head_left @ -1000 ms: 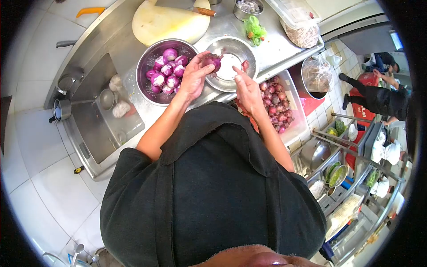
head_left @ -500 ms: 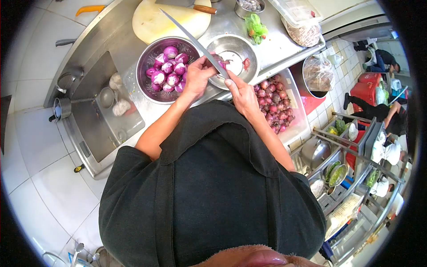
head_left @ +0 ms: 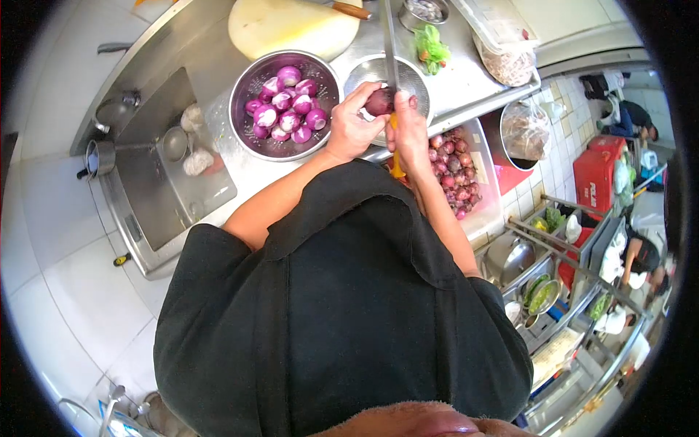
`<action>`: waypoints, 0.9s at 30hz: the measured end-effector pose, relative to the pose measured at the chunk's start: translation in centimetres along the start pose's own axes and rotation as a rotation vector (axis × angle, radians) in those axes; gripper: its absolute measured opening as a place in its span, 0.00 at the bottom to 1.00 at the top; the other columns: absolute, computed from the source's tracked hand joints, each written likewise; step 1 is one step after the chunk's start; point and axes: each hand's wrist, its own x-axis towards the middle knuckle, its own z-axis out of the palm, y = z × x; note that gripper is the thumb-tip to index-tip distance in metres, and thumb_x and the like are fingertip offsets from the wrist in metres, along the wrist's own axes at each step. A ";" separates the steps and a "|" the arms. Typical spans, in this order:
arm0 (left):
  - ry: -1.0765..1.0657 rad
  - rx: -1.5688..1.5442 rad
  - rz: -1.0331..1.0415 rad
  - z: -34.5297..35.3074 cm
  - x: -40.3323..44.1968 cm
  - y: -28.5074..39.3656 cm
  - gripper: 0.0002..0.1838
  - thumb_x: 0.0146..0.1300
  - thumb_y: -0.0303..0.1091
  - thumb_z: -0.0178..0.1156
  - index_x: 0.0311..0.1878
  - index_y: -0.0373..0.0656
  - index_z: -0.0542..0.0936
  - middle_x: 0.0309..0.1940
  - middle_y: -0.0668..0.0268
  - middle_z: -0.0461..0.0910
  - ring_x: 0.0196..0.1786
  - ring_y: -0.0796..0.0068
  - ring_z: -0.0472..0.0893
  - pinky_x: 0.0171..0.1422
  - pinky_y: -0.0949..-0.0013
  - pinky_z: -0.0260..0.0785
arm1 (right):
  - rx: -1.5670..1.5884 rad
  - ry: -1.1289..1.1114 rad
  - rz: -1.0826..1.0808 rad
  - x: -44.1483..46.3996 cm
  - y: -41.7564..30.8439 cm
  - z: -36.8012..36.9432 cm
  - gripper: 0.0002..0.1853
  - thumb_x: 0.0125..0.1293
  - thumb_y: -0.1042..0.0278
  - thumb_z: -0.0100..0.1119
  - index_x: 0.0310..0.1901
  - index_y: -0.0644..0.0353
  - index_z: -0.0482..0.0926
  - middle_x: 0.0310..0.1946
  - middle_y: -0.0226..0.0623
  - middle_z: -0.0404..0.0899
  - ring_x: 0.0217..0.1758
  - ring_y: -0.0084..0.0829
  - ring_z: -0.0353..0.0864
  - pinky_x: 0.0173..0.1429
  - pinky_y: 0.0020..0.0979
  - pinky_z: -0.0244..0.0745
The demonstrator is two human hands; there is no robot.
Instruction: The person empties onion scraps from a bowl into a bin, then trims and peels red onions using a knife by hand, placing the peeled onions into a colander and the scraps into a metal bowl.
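Observation:
My left hand (head_left: 354,130) is closed around a dark red onion (head_left: 379,103), its skin on where I can see it. In my right hand (head_left: 410,135) is a knife (head_left: 389,45) with a yellow handle, its long blade pointing away from me and its lower part against the onion's right side. Both hands are over the near rim of a steel bowl (head_left: 421,73), whose contents are mostly hidden. Left of them, a perforated steel colander (head_left: 242,98) holds several peeled purple onions (head_left: 285,105). A tub (head_left: 489,156) of unpeeled onions (head_left: 455,171) stands below my right hand.
A round cutting board (head_left: 284,33) with a wooden-handled tool lies behind the colander. A green plastic bag (head_left: 432,49) sits behind the bowl. The sink (head_left: 156,189) is to the left; a bin (head_left: 502,138) and metal racks (head_left: 553,255) stand right. Other people are farther off.
The knife has swung from slanting leftward to pointing almost straight away from me. A dark, whole-looking onion now shows in my left hand, where a smaller reddish piece was. The view has shifted slightly.

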 end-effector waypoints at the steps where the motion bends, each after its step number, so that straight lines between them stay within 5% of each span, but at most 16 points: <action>1: -0.043 -0.228 -0.141 -0.2 0.0 -0.9 0.29 0.54 0.19 0.68 0.62 0.34 0.75 0.50 0.60 0.82 0.48 0.75 0.83 0.55 0.72 0.75 | 0.006 -0.020 0.007 0.4 0.4 -0.5 0.30 0.76 0.42 0.47 0.22 0.58 0.72 0.11 0.29 0.67 0.10 0.22 0.63 0.15 0.27 0.57; 5: -0.081 -0.922 -0.583 -1.5 1.0 -2.1 0.31 0.57 0.18 0.61 0.67 0.35 0.70 0.54 0.61 0.79 0.53 0.72 0.79 0.57 0.68 0.72 | 0.290 -0.119 0.223 0.2 -1.1 -1.1 0.30 0.75 0.37 0.45 0.26 0.58 0.71 0.11 0.31 0.67 0.11 0.23 0.64 0.16 0.28 0.58; 8: -0.201 -0.935 -0.628 -2.2 1.1 -3.4 0.31 0.57 0.18 0.60 0.67 0.36 0.70 0.53 0.62 0.79 0.53 0.72 0.79 0.59 0.70 0.71 | 0.240 -0.095 0.252 0.0 -1.0 -0.7 0.34 0.73 0.30 0.40 0.25 0.55 0.70 0.12 0.28 0.64 0.12 0.22 0.62 0.18 0.26 0.57; 12: -0.225 -0.401 -0.624 -1.8 1.6 -1.8 0.31 0.61 0.23 0.65 0.68 0.35 0.70 0.52 0.62 0.80 0.52 0.74 0.79 0.58 0.70 0.72 | 0.024 -0.012 0.106 -0.1 -0.1 -0.4 0.31 0.74 0.34 0.45 0.29 0.57 0.71 0.13 0.30 0.66 0.12 0.22 0.62 0.17 0.26 0.57; 13: -0.148 -0.481 -0.669 -1.5 1.4 -2.7 0.33 0.59 0.29 0.70 0.68 0.37 0.71 0.48 0.65 0.82 0.45 0.78 0.80 0.50 0.73 0.75 | 0.025 -0.004 0.105 -0.2 -0.2 -0.3 0.30 0.74 0.36 0.46 0.28 0.58 0.71 0.13 0.31 0.67 0.11 0.23 0.63 0.17 0.25 0.57; 16: -0.076 -0.520 -0.632 -1.6 1.2 -3.5 0.31 0.60 0.28 0.69 0.67 0.35 0.72 0.48 0.64 0.82 0.45 0.78 0.81 0.44 0.74 0.75 | 0.075 0.023 0.158 -0.2 -0.8 -0.1 0.30 0.73 0.36 0.48 0.28 0.58 0.72 0.13 0.31 0.67 0.12 0.23 0.63 0.17 0.26 0.58; 20: -0.036 -0.697 -0.686 -2.2 1.0 -3.4 0.23 0.64 0.22 0.61 0.62 0.34 0.70 0.49 0.59 0.81 0.52 0.72 0.81 0.61 0.69 0.71 | 0.067 0.052 0.217 1.3 0.7 -1.3 0.31 0.72 0.33 0.48 0.28 0.56 0.69 0.14 0.30 0.66 0.12 0.23 0.63 0.17 0.27 0.57; 27: -0.162 -1.184 -0.789 -3.7 1.4 -3.7 0.19 0.72 0.35 0.55 0.62 0.40 0.71 0.52 0.60 0.81 0.51 0.68 0.81 0.52 0.65 0.76 | -0.120 0.002 0.293 1.4 1.4 -3.8 0.33 0.72 0.32 0.47 0.26 0.58 0.70 0.14 0.29 0.67 0.12 0.23 0.64 0.16 0.28 0.59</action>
